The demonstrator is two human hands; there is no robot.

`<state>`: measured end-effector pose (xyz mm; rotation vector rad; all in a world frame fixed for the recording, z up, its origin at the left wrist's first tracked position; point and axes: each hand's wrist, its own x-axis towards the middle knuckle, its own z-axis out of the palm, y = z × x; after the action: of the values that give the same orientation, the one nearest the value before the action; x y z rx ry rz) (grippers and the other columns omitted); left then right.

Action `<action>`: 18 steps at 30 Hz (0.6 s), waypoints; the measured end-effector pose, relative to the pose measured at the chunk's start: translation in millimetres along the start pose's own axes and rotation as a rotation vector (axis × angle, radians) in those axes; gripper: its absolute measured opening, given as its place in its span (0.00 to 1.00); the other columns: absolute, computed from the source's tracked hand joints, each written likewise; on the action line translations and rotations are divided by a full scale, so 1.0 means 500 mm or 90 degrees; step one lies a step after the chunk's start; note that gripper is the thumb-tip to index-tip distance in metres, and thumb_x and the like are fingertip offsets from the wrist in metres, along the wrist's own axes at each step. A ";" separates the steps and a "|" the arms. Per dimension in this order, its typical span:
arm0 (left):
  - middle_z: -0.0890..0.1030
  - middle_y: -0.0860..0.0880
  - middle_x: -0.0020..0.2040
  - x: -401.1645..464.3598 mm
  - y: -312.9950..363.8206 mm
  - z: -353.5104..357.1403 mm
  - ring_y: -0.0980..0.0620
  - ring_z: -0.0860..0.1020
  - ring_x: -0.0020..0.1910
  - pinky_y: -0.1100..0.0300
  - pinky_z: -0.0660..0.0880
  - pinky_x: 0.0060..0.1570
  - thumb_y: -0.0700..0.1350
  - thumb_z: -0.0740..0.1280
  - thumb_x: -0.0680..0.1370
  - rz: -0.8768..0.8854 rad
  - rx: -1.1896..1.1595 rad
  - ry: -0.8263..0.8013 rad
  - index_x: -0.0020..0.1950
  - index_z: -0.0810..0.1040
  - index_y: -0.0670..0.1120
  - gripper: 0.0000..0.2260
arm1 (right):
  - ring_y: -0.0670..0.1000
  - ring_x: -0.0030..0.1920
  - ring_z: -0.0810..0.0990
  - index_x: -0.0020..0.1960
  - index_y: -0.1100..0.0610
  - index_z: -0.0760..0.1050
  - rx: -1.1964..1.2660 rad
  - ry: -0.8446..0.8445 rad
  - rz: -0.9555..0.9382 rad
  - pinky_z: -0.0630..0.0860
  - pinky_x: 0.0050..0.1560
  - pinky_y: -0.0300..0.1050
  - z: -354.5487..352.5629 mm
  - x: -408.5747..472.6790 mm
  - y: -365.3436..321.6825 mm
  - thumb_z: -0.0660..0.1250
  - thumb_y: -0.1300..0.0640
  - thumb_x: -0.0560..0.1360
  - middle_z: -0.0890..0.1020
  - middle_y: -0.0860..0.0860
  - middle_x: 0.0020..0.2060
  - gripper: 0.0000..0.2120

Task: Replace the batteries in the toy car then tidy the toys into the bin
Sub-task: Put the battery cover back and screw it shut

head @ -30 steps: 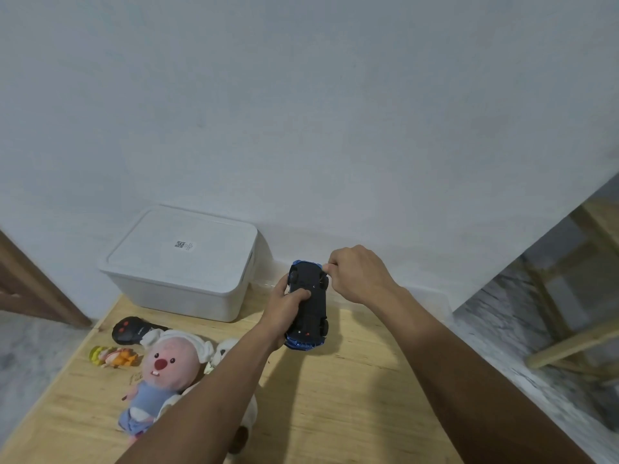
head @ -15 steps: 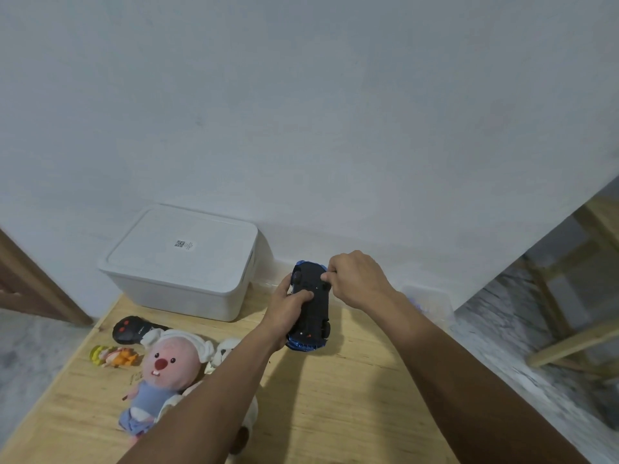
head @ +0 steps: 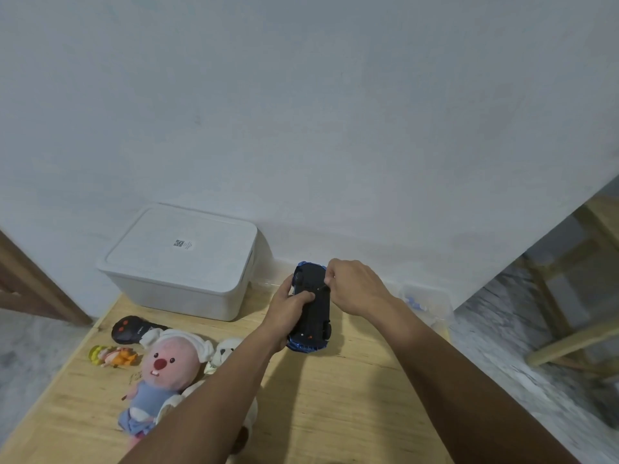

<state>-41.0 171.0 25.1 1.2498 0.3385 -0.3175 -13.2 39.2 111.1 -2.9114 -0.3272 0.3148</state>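
My left hand (head: 290, 308) grips the toy car (head: 311, 309) belly-up above the table (head: 351, 413), long axis running away from me. My right hand (head: 355, 288) pinches a small screwdriver (head: 322, 287), tip on the underside's far end. Bin (head: 181, 262) sits far-left, lid on.

Blue car (head: 313, 316), white bin (head: 181, 262), pink plush (head: 169, 363).
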 end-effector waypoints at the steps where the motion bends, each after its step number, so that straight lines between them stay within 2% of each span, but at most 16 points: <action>1: 0.84 0.41 0.51 0.000 0.000 0.000 0.43 0.83 0.43 0.53 0.80 0.38 0.37 0.64 0.77 -0.002 0.001 0.005 0.61 0.75 0.53 0.16 | 0.57 0.49 0.77 0.53 0.55 0.75 0.003 0.002 0.008 0.75 0.47 0.50 0.002 0.001 0.002 0.59 0.61 0.77 0.80 0.54 0.50 0.08; 4: 0.83 0.41 0.50 0.001 -0.003 -0.006 0.42 0.82 0.44 0.52 0.80 0.38 0.38 0.62 0.77 -0.030 -0.015 0.014 0.61 0.75 0.48 0.14 | 0.57 0.48 0.78 0.54 0.54 0.76 0.060 0.047 0.061 0.76 0.47 0.49 0.014 0.006 0.016 0.59 0.63 0.75 0.80 0.54 0.49 0.12; 8: 0.81 0.38 0.47 0.002 -0.011 -0.015 0.39 0.79 0.45 0.44 0.77 0.52 0.41 0.57 0.76 -0.138 -0.147 0.030 0.59 0.75 0.37 0.15 | 0.54 0.54 0.79 0.58 0.56 0.79 0.310 0.081 0.138 0.77 0.58 0.50 0.050 0.009 0.029 0.57 0.64 0.78 0.82 0.54 0.52 0.15; 9: 0.80 0.38 0.47 0.003 -0.012 -0.017 0.39 0.78 0.46 0.44 0.77 0.53 0.41 0.56 0.75 -0.149 -0.173 0.032 0.58 0.76 0.37 0.16 | 0.54 0.52 0.79 0.57 0.57 0.79 0.369 0.069 0.155 0.77 0.59 0.51 0.061 0.006 0.027 0.57 0.65 0.77 0.81 0.54 0.51 0.15; 11: 0.79 0.40 0.46 0.002 -0.011 -0.021 0.41 0.78 0.43 0.48 0.77 0.48 0.41 0.56 0.76 -0.152 -0.198 0.033 0.56 0.76 0.37 0.15 | 0.54 0.48 0.79 0.54 0.56 0.79 0.450 0.033 0.188 0.78 0.57 0.53 0.084 -0.001 0.017 0.58 0.62 0.78 0.80 0.52 0.47 0.12; 13: 0.79 0.40 0.47 0.000 -0.016 -0.028 0.40 0.79 0.44 0.48 0.79 0.46 0.41 0.57 0.76 -0.158 -0.217 0.018 0.58 0.77 0.38 0.15 | 0.55 0.50 0.79 0.52 0.56 0.79 0.484 0.002 0.203 0.78 0.56 0.56 0.107 -0.012 0.009 0.59 0.57 0.79 0.80 0.52 0.48 0.11; 16: 0.80 0.36 0.58 -0.004 -0.031 -0.038 0.35 0.78 0.56 0.37 0.76 0.57 0.42 0.60 0.76 -0.161 -0.244 -0.047 0.62 0.78 0.42 0.17 | 0.56 0.52 0.79 0.51 0.58 0.80 0.547 -0.020 0.221 0.77 0.57 0.58 0.136 -0.023 0.007 0.58 0.55 0.81 0.82 0.55 0.50 0.12; 18: 0.79 0.35 0.60 -0.004 -0.043 -0.045 0.36 0.76 0.58 0.36 0.71 0.63 0.43 0.62 0.74 -0.166 -0.228 -0.074 0.63 0.79 0.45 0.19 | 0.54 0.48 0.80 0.49 0.59 0.79 0.609 -0.046 0.237 0.79 0.50 0.54 0.153 -0.028 0.010 0.58 0.55 0.81 0.82 0.54 0.46 0.13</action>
<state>-53.2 186.3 1.0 0.8329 0.4383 -0.5261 -43.2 43.8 39.3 -1.9906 0.2991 0.4670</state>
